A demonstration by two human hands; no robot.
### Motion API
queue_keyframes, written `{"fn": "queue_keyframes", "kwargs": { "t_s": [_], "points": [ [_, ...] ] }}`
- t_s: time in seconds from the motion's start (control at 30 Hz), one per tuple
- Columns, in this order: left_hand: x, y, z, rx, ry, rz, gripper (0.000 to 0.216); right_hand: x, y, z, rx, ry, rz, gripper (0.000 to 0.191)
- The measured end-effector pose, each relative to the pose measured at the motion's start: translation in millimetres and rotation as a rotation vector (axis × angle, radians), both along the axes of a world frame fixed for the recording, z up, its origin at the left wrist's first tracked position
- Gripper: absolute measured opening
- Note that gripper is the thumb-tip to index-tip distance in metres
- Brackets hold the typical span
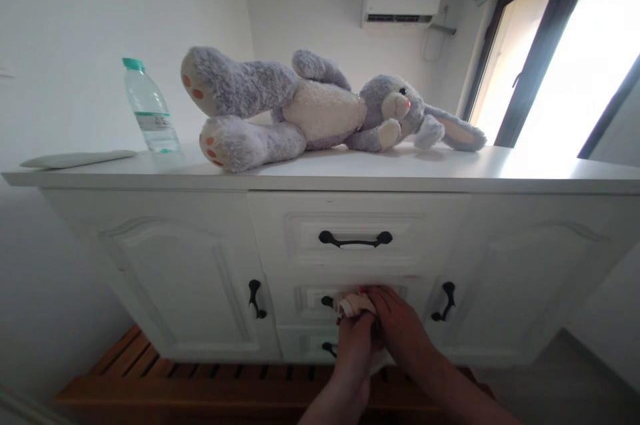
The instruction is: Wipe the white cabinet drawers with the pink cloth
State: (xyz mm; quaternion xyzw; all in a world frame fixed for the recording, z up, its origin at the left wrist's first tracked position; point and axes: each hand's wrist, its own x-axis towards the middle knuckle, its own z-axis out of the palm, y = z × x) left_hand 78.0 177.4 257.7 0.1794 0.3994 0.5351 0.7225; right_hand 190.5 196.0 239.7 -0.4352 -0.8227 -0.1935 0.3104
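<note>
My left hand (354,338) and my right hand (400,328) are pressed together in front of the middle drawer (310,298) of a white cabinet (175,265). Both hold a small pale cloth (354,305) against the drawer's black handle, which is mostly hidden behind them. Above is the top drawer with its black handle (355,238). The lowest drawer's handle (329,348) shows just left of my left wrist.
A grey and white plush rabbit (310,108) lies on the cabinet top, with a water bottle (150,108) and a flat pale object (75,158) to its left. Cabinet doors with black handles (256,298) (445,302) flank the drawers. A slatted wooden platform (150,372) lies below. A window (575,58) is at right.
</note>
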Motion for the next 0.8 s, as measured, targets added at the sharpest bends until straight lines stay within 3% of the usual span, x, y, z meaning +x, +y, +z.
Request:
{"fn": "queue_keyframes", "kwargs": {
  "t_s": [0.17, 0.33, 0.47, 0.6, 0.7, 0.8],
  "points": [
    [53, 0, -18.1, -0.061, -0.169, 0.041, 0.041, 52, -10, -17.6, 0.062, -0.066, -0.034, 0.045],
    [57, -3, -63.7, -0.056, -0.238, 0.075, 0.045, 60, -17, -79.0, 0.074, -0.09, -0.051, 0.056],
    [28, 1, -94.5, -0.039, -0.164, 0.058, 0.032, 30, -15, -116.8, 0.115, -0.075, -0.09, 0.06],
    [-20, 14, -113.7, -0.074, 0.013, 0.106, 0.018, -21, -7, -123.3, 0.083, -0.014, -0.08, 0.056],
    [-60, 21, -116.7, -0.123, 0.061, 0.179, 0.028, -65, 2, -121.9, 0.038, 0.011, -0.045, 0.059],
    [-96, 21, -106.8, -0.157, 0.087, 0.289, 0.029, -109, 9, -120.6, 0.062, 0.034, -0.027, 0.056]
  ]
}}
